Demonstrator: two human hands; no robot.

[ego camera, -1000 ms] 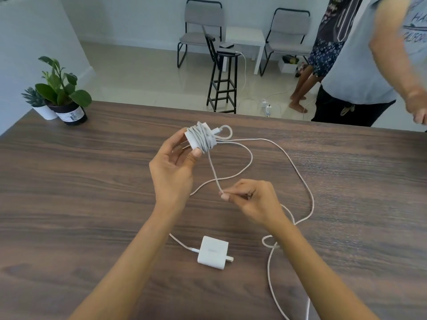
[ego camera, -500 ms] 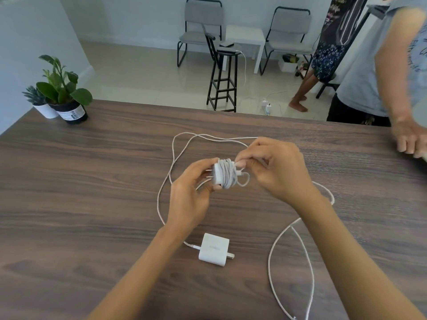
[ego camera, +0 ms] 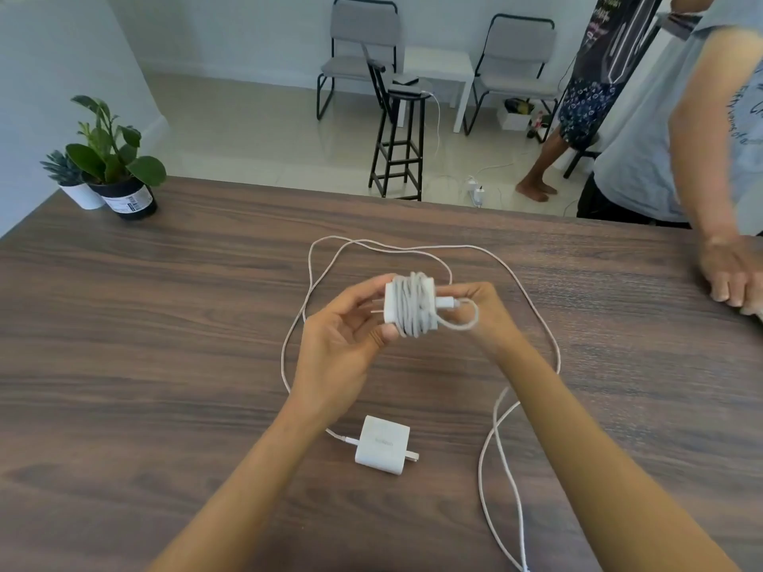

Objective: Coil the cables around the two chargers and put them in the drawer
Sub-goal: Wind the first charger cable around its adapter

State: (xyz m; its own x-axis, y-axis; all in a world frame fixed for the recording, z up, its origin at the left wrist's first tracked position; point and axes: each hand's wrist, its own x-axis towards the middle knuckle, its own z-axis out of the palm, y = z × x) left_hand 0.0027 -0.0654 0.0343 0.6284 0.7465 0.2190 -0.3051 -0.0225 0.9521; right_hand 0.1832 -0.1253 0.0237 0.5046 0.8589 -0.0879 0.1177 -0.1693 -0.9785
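I hold a white charger [ego camera: 411, 305] above the middle of the wooden table [ego camera: 165, 344], its cable wound in many turns round its body. My left hand [ego camera: 338, 344] grips its prong end between thumb and fingers. My right hand [ego camera: 481, 307] is behind its other end, where the plug and a short cable loop stick out. A second white charger [ego camera: 382, 443] lies flat on the table near me, prongs to the right. Its long loose cable [ego camera: 536, 319] runs from its left side in a wide loop behind my hands and down the right. No drawer is visible.
Two potted plants [ego camera: 111, 167] stand at the table's far left corner. Another person's hand [ego camera: 733, 274] rests on the table's right edge. Beyond the far edge are a black stool [ego camera: 398, 138], two grey chairs and a small white table.
The last of the cable has been wound onto the held charger. My right hand went from pinching the strand below to the charger's right end. Both hands drew nearer to me.
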